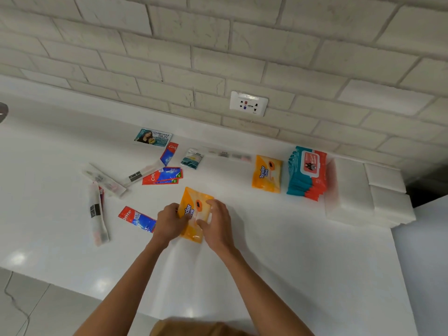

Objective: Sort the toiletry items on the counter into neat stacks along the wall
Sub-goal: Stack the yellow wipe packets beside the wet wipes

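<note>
Brick wall (pixel 218 44): fills the top of the frame and runs out past both side edges.
Counter (pixel 303 267): white and glossy, its near edge crossing the lower left; the right end is cut off by the frame.
White stack (pixel 363 197): folded white sheets at centre right against the wall. What they are, hard to tell.
Wipes stack (pixel 306 174): teal-and-red packs piled just left of the white stack; only the top label shows, its print too blurred to read.
Held orange pack (pixel 196 196): "Tender Love" wipes, just below frame centre, tilted. Both long sides and part of the lettering are covered by the hands. Whether it touches the counter, can't tell.
Left hand (pixel 169 221): grips the pack's left edge, thumb on the front, fingers curled out of sight underneath.
Right hand (pixel 219 221): holds the right edge, thumb pressed on the face, fingers wrapped over the side.
Second orange pack (pixel 266 174): same brand, lying flat just left of the wipes stack, near the wall.
Toothbrush packets (pixel 98 212): long clear sleeves scattered at centre left; contents blurry.
Toothpaste sachets (pixel 162 176): red-and-blue, overlapping left of centre; one more (pixel 137 218) is partly behind the left wrist.
Cream Silk sachet (pixel 152 137): by the wall, upper middle left.
Small teal sachet (pixel 191 158): beside it to the right, label unreadable.
Grey object (pixel 2 111): at the left edge, mostly cut off.
</note>
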